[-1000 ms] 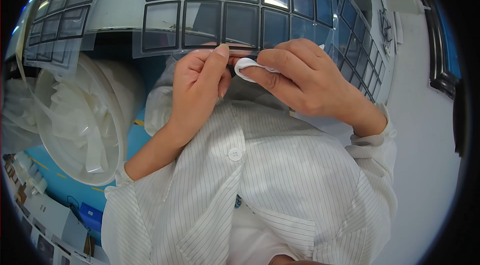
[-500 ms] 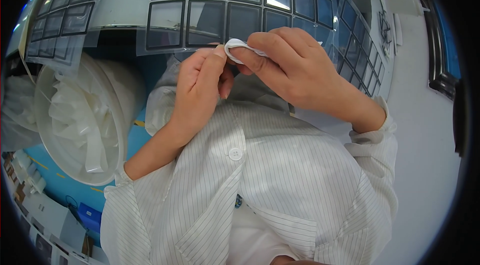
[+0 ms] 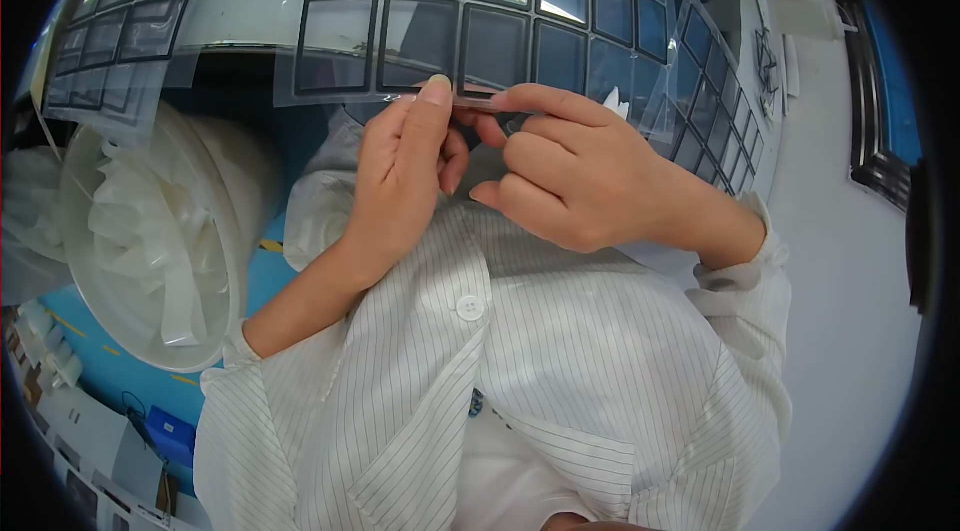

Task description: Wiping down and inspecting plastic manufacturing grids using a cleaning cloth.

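Note:
A large clear plastic sheet [image 3: 420, 41] with a grid of black-framed rectangles lies ahead of me, its near edge at my fingers. My left hand [image 3: 400, 156] grips that edge, thumb on top and fingers curled beneath. Beside it, my right hand [image 3: 580, 166] has its index finger stretched to the same edge. The right hand's other fingers are curled in, and its thumb tip stands apart from the sheet. Its palm is hidden, so what may be in it cannot be seen. No white strip shows between the hands.
On the left stands a white bin [image 3: 240, 271] with crumpled translucent film [image 3: 150, 241] in it. More black-framed sheets lie at left [image 3: 125, 26] and right [image 3: 715, 76]. A small white piece [image 3: 616, 103] shows behind my right hand. A blue box [image 3: 172, 436] sits lower left.
The looped white strip that my right hand pinched has gone from sight. My right hand has turned and lowered slightly, with its index finger now at the sheet's edge. The left hand has barely moved.

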A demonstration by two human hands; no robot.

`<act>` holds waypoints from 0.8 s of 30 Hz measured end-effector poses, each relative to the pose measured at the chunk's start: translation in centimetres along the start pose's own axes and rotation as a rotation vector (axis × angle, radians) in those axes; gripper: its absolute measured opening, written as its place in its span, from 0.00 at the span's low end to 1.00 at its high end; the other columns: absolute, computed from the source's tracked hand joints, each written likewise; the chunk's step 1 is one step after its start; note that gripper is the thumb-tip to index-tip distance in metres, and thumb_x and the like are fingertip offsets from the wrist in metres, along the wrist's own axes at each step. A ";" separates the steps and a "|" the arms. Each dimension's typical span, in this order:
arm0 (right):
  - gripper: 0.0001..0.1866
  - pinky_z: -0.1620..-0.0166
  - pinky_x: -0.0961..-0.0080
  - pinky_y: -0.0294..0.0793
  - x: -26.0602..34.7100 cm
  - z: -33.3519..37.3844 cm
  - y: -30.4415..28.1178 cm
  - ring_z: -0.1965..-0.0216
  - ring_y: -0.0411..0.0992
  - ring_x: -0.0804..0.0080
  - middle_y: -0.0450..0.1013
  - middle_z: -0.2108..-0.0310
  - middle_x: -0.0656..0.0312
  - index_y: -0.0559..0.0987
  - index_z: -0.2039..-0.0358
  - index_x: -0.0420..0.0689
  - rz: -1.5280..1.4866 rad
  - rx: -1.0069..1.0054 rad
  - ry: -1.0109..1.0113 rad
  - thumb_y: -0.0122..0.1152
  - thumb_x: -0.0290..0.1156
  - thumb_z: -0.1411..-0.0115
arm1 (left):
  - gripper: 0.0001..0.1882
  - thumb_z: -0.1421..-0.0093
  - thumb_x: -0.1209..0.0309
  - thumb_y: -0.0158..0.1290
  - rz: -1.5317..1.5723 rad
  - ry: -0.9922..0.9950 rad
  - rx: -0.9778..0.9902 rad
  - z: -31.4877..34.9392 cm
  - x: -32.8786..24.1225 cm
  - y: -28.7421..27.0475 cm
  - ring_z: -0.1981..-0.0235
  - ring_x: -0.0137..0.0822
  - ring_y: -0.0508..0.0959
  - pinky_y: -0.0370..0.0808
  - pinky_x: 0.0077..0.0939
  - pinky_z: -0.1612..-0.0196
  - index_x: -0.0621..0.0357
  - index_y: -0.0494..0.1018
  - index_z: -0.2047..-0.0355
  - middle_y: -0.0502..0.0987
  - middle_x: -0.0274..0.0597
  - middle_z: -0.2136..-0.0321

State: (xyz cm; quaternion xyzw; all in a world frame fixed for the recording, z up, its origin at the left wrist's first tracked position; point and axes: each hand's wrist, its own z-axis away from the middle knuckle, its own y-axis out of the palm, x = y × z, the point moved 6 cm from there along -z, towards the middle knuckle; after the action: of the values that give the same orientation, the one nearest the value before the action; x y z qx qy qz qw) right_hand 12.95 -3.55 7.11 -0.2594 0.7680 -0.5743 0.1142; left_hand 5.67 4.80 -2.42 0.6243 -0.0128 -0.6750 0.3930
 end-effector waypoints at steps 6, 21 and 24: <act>0.19 0.47 0.59 0.79 0.0 -1.0 0.8 0.79 0.68 0.72 0.63 0.81 0.63 0.65 0.83 0.42 0.031 -0.040 -0.035 0.69 0.28 0.48 | 0.24 0.25 0.59 0.37 -0.028 0.017 -0.038 0.1 -0.2 0.0 0.82 0.19 0.64 0.61 0.16 0.79 0.65 0.75 0.67 0.74 0.33 0.78; 0.17 0.48 0.62 0.80 0.1 -1.4 1.2 0.78 0.70 0.72 0.63 0.81 0.63 0.65 0.82 0.42 0.100 0.021 0.000 0.68 0.25 0.49 | 0.25 0.25 0.59 0.38 -0.025 -0.017 -0.051 0.2 -0.1 0.0 0.82 0.19 0.63 0.61 0.17 0.79 0.65 0.76 0.67 0.67 0.30 0.84; 0.16 0.48 0.62 0.79 0.2 -1.4 1.2 0.78 0.70 0.72 0.64 0.81 0.63 0.66 0.82 0.42 0.111 0.044 -0.013 0.68 0.24 0.49 | 0.25 0.25 0.59 0.38 -0.020 0.011 -0.055 0.2 0.0 -0.1 0.82 0.18 0.63 0.61 0.17 0.79 0.65 0.76 0.68 0.67 0.30 0.84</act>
State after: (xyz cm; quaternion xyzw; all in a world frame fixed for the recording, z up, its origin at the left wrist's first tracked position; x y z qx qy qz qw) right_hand 11.78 -2.22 6.44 -0.2175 0.7676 -0.5823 0.1565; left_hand 5.48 4.75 -2.45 0.6170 0.0140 -0.6755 0.4034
